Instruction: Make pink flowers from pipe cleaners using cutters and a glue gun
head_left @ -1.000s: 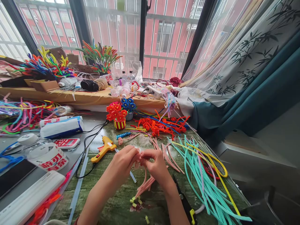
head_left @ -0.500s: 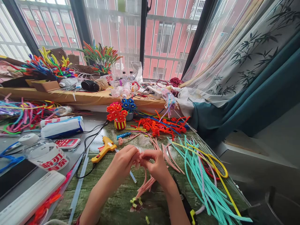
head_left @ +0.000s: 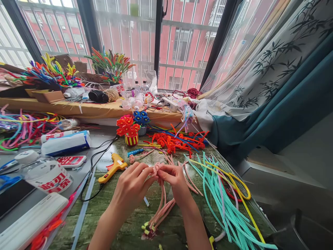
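Observation:
A looped pale pink pipe-cleaner flower point(head_left: 157, 169) is pinched between the fingertips of both hands above the table's middle. My left hand point(head_left: 135, 180) grips it from the left, and my right hand point(head_left: 174, 178) closes on its right side. Thin pink stems run down below the fingers; I cannot tell which of them belong to the held flower. Under the hands lies a bundle of pink pipe cleaners point(head_left: 163, 210) with yellow-green tips point(head_left: 147, 227). A small pink flower piece point(head_left: 131, 158) rests on the table beyond my left hand.
A yellow glue gun point(head_left: 113, 169) lies left of my hands. Turquoise pipe cleaners point(head_left: 226, 205) spread along the right. Red pipe-cleaner pieces point(head_left: 170, 142) and a striped pot point(head_left: 131, 139) of red flowers stand farther back. A plastic bottle point(head_left: 44, 170) is at left.
My left hand has turned and its fingers have spread along the flower, so more of the pink loops show. The hands have stayed close together, and the view has shifted slightly.

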A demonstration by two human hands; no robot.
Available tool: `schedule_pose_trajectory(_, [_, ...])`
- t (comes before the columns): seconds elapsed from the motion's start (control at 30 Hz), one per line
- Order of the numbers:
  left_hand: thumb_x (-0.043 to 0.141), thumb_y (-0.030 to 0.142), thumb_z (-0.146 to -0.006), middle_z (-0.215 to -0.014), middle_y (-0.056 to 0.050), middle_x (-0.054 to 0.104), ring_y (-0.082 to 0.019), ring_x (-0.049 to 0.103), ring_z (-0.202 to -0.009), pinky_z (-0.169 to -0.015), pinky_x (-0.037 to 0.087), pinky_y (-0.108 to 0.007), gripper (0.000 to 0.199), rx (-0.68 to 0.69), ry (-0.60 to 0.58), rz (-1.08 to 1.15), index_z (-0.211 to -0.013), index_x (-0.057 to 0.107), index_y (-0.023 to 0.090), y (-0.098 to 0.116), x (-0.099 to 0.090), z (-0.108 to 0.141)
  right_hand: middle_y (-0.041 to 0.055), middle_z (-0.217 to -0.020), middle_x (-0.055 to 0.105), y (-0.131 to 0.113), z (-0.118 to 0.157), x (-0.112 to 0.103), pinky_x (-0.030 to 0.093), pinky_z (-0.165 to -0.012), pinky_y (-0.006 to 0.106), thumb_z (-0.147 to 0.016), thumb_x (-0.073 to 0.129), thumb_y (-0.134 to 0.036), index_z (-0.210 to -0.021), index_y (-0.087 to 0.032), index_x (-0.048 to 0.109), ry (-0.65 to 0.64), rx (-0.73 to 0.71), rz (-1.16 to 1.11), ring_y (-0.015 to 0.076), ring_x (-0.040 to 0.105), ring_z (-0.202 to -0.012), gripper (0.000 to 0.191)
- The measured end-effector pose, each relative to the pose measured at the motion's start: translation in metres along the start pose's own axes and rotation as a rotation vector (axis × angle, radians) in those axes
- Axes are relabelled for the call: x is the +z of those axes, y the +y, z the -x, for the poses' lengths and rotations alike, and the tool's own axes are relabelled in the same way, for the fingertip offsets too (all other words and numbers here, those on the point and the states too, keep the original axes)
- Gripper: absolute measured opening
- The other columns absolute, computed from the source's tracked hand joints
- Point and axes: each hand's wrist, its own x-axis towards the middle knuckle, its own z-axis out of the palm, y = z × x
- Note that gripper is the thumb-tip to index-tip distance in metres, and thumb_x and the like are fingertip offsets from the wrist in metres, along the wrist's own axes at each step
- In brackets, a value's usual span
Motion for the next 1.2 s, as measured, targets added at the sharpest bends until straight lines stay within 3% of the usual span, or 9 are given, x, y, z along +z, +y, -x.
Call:
schedule_pose_trajectory(0.23, [0.053, 0.017, -0.093, -0.081, -0.004, 0.064, -0.019, 0.053, -0.073, -0.068, 0.044, -0.032, 0.008, 0.05, 0.02, -0.12, -0.092, 0.06, 0.016, 0.0, 0.005, 0.002, -0.0011, -0.059, 0.057, 0.003, -0.003, 0.003, 0.038, -0.048, 0.021, -0.075, 0.071, -0.036, -0.07, -0.015, 0.073, -0.03, -0.019, 0.055, 0.01, 0.05, -0.053, 0.022])
schedule_pose_trajectory(0.6, [0.047, 0.011, -0.093, -0.08, -0.006, 0.059, -0.019, 0.049, -0.072, -0.066, 0.046, -0.032, 0.015, 0.125, -0.046, -0.114, -0.104, 0.058, 0.011, 0.001, 0.002, 0.002, 0.0009, -0.054, 0.059, 0.009, -0.002, 0.011, 0.043, -0.046, 0.023, -0.072, 0.07, -0.033, -0.066, -0.013, 0.073, 0.109, -0.079, 0.164, 0.0121, 0.053, -0.048, 0.021])
schedule_pose_trajectory(1.0, [0.041, 0.018, -0.097, -0.076, -0.002, 0.06, -0.016, 0.054, -0.072, -0.065, 0.045, -0.026, 0.019, -0.028, -0.059, 0.14, -0.092, 0.059, 0.018, -0.002, 0.002, 0.0, 0.0024, -0.053, 0.062, 0.011, -0.002, 0.007, 0.043, -0.048, 0.024, -0.074, 0.068, -0.03, -0.065, -0.013, 0.074, 0.104, -0.077, 0.263, 0.0141, 0.055, -0.049, 0.02])
schedule_pose_trajectory(1.2, [0.041, 0.019, -0.097, -0.069, 0.001, 0.056, -0.013, 0.051, -0.065, -0.06, 0.041, -0.023, 0.026, -0.128, -0.044, 0.246, -0.074, 0.054, 0.019, -0.002, 0.003, 0.0, 0.0028, -0.055, 0.063, 0.009, -0.001, 0.006, 0.044, -0.05, 0.024, -0.075, 0.067, -0.031, -0.064, -0.015, 0.073, 0.056, -0.081, 0.298, 0.0147, 0.056, -0.052, 0.02])
